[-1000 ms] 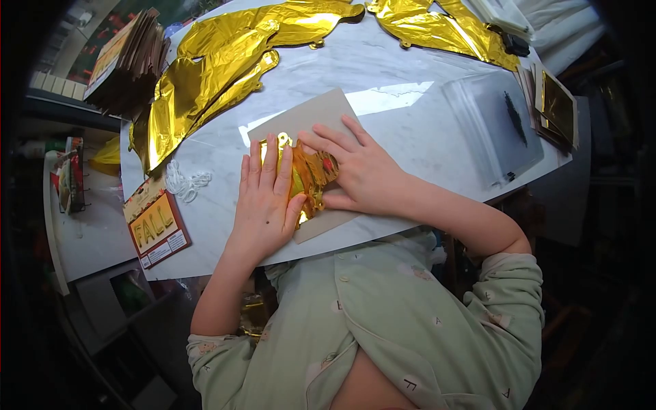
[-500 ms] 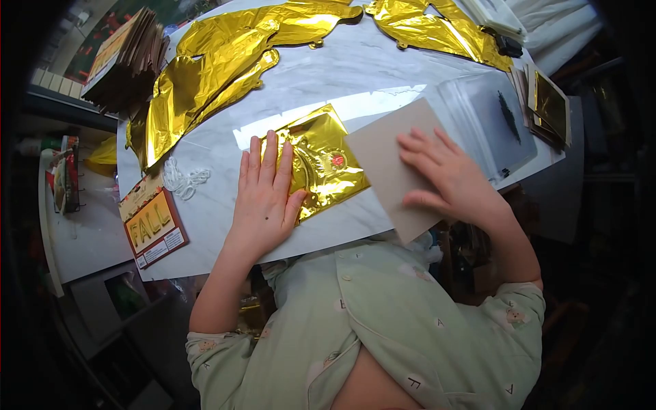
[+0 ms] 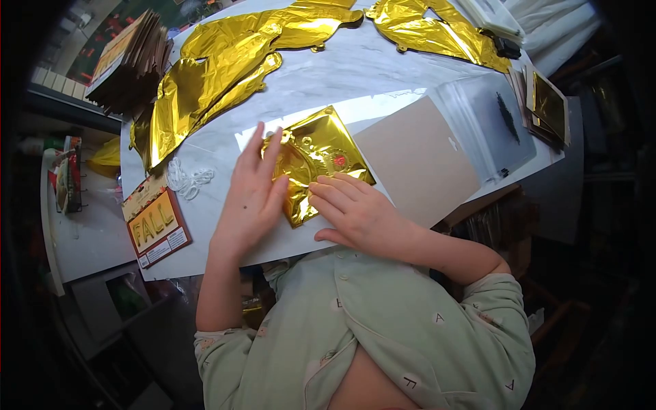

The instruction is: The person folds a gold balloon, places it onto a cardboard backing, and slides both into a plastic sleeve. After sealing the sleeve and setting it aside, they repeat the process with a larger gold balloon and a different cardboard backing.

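Note:
A folded gold foil square point(image 3: 328, 140) with a small red mark lies flat on the marble-patterned table. At its left edge is my left hand point(image 3: 251, 188), fingers apart, holding nothing. My right hand point(image 3: 355, 210) rests with its fingertips on the foil's lower right part, fingers stretched out. Just right of the foil, a grey-brown cardboard sheet point(image 3: 418, 160) with a small hanging slot lies flat, partly beside a clear plastic bag point(image 3: 471, 130).
Unfolded gold foil balloons point(image 3: 212, 72) spread over the table's far side. At the left are a FALL card point(image 3: 156, 225), white string point(image 3: 188, 179) and a stack of cards point(image 3: 130, 65). More cards point(image 3: 547, 106) lie at the right edge.
My right hand has left the cardboard and moved left onto the foil. The cardboard now lies uncovered, shifted slightly right. My left hand has slid a little left, off most of the foil.

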The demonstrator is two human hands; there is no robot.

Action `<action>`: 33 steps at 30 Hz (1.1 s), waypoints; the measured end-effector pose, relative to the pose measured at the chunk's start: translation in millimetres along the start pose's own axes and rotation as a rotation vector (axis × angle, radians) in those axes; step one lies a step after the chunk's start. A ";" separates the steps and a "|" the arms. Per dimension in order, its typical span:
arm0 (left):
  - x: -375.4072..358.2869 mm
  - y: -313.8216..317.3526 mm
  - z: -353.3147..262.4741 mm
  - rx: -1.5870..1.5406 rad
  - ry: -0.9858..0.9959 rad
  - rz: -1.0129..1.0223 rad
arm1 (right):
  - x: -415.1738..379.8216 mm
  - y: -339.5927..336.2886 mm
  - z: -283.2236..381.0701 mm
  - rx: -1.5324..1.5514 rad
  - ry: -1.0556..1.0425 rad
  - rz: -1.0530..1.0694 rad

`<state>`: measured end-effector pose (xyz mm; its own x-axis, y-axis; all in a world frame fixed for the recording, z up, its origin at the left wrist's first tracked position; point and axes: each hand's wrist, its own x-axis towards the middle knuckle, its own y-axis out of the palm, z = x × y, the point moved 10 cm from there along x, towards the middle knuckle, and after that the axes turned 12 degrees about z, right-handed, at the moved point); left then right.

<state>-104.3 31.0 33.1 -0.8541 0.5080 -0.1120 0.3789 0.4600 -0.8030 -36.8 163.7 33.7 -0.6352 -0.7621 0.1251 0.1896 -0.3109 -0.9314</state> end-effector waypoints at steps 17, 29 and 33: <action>-2.2 4.5 47.9 -0.764 -0.248 -0.148 | -1.5 -4.5 -2.6 0.077 -0.015 -0.002; -29.9 -0.8 48.0 -1.038 -0.137 -0.167 | -23.4 -83.4 -13.4 0.378 -0.067 -0.530; -35.6 -27.6 4.3 -0.923 0.267 -0.466 | -30.9 -61.6 -51.5 1.145 0.238 -0.548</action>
<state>-85.9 -2.9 56.7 -0.9211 0.2310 0.3134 0.2539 0.9667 0.0336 -67.3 235.6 69.6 -0.9283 -0.2983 0.2218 0.3181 -0.9462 0.0589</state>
